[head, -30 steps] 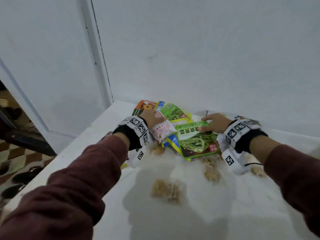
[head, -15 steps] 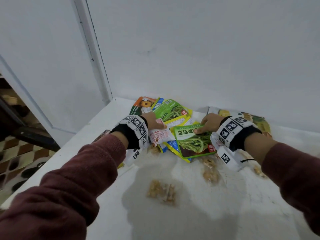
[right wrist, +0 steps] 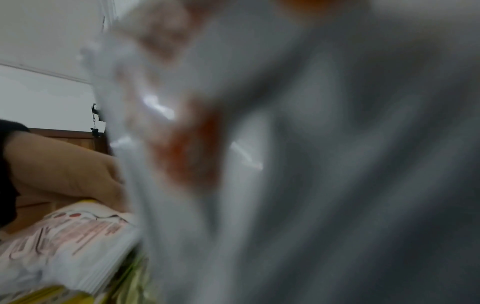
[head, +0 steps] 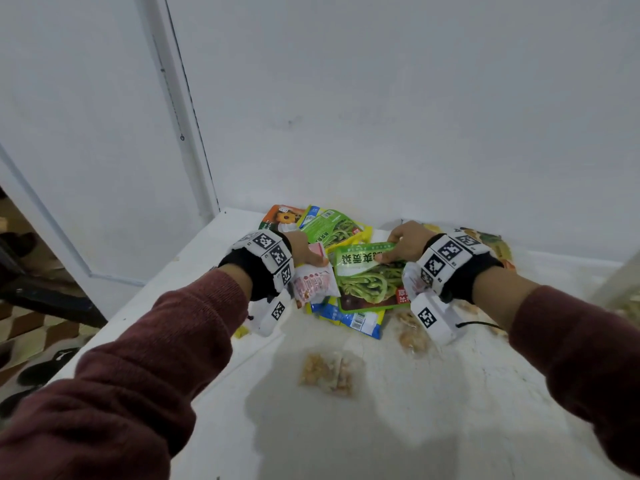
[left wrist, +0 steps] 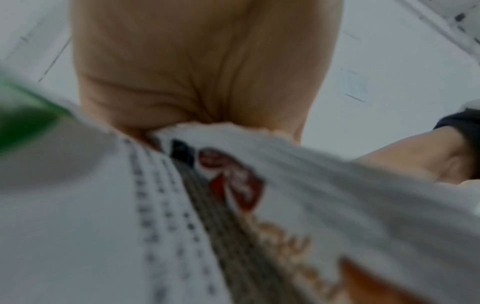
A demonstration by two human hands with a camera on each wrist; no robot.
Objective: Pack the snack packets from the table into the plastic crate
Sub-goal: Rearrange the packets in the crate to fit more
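Snack packets (head: 349, 268) heaped on table (head: 398, 427) by wall; none seen packed. Left hand (head: 304, 249) gripped white-and-pink packet (head: 313, 284). Right hand (head: 405, 242) pinched top edge of green packet (head: 367, 275). Loose clear nut pouches (head: 327, 374) left nearer. Crate possibly cut off at right edge; unconfirmed. Both wrist views blurred, blocked by packaging.

Colourful snack packets (head: 363, 285) lie heaped on the table by the wall (green ones uppermost).
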